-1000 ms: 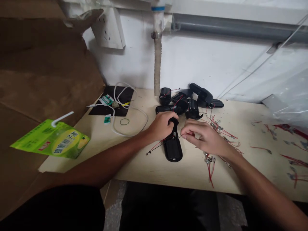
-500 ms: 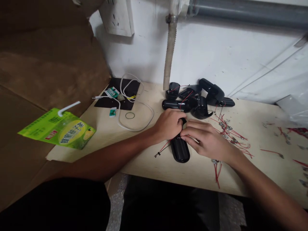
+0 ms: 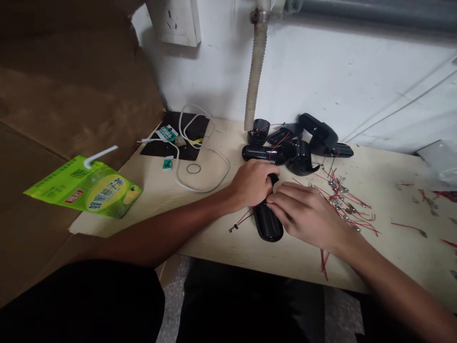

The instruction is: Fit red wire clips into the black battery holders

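A glossy black rounded plastic housing (image 3: 269, 224) lies on the table in front of me, its far part covered by my fingers. My left hand (image 3: 254, 185) is closed around the far end of this housing. My right hand (image 3: 303, 209) pinches at the housing's middle, thumb and fingertips together; whatever small part sits between them is too hidden to make out. From the housing's left side come a red and a black wire, ending in a small metal connector (image 3: 233, 228) on the table.
Several similar black housings (image 3: 303, 159) with red wires are piled behind my hands. Red-wired metal parts (image 3: 337, 190) are scattered to the right. On the left are a white cable (image 3: 221, 178), a black sheet (image 3: 150, 151) and a green drink pouch (image 3: 76, 190) with a straw. A ribbed hose (image 3: 255, 76) hangs above.
The view has shifted slightly. My right hand has moved a little along the housing, fingers still pinched; my left hand keeps its hold.
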`<state>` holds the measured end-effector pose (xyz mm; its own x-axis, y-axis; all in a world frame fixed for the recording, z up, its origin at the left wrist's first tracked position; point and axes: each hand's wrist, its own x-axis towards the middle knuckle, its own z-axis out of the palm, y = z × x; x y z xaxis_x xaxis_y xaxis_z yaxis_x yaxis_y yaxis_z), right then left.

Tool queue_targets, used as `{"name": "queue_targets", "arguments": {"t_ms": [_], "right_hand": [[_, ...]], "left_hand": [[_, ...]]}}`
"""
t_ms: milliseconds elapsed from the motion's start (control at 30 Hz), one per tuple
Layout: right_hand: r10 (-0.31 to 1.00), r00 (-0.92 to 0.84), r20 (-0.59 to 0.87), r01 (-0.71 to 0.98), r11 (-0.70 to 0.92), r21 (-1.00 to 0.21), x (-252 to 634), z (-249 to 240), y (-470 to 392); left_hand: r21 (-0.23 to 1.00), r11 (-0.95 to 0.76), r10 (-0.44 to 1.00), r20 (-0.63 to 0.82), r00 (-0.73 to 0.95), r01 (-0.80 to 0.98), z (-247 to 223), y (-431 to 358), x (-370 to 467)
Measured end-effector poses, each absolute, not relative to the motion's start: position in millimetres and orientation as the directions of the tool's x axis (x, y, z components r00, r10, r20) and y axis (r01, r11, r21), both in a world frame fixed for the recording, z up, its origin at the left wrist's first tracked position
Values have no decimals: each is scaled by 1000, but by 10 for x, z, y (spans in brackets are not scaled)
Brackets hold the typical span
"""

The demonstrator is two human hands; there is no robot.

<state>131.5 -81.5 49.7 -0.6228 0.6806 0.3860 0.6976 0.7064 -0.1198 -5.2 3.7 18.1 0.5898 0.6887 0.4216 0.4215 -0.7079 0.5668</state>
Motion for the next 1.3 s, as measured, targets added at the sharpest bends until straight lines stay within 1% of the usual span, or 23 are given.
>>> {"name": "queue_targets", "arguments": {"t_ms": [67,167,233,367,533,700,767,833,867,967,1000,1067,1133,1200,1233,1300], "right_hand": [[687,-608,398,690,705,-163,1297,484,-820],[719,-550,426,681,681,-270,1280,435,-815],[729,-521,444,686,667,-292,1271,398,-808],[714,-534,452,725,662,-190,1265,370,-799],[709,-564,424,722,672,-165,1286,407,-812],[690,-604,399,717,689,-106,1291,425,-835],[685,-602,411,713,693,-111,1281,416,-832],[695,-576,431,708,687,-161,1267,394,-820],[704,-552,447,702,682,-205,1262,379,-811],[767,-436,470,664,627,-407,1270,336,-782],[803,-393,447,637,589,-498,1286,329,-773],[876,-345,337,553,480,-681,1341,334,-759],[909,-367,201,469,367,-803,1412,362,-752],[910,-393,129,424,304,-853,1469,392,-751],[910,-395,128,418,302,-857,1483,400,-751],[902,-394,178,421,350,-837,1477,394,-750]], "left_hand": [[567,-712,683,424,594,414,185,39,-56],[580,-705,691,432,580,408,194,40,-62],[588,-699,698,435,569,407,195,42,-67],[586,-692,707,434,559,421,185,50,-67],[567,-700,703,444,556,433,185,49,-58],[584,-684,716,421,557,438,197,34,-57],[593,-678,722,426,545,434,192,29,-55],[596,-680,723,446,527,428,179,27,-52],[594,-684,721,460,519,424,171,27,-50],[591,-710,697,511,504,383,145,34,-47],[590,-725,680,531,506,354,138,38,-47],[592,-756,639,576,509,279,129,48,-49],[599,-774,608,611,506,207,127,60,-54],[606,-781,590,634,500,153,131,69,-60],[609,-782,586,642,495,136,134,72,-62],[612,-780,589,650,480,128,137,71,-65]]}}
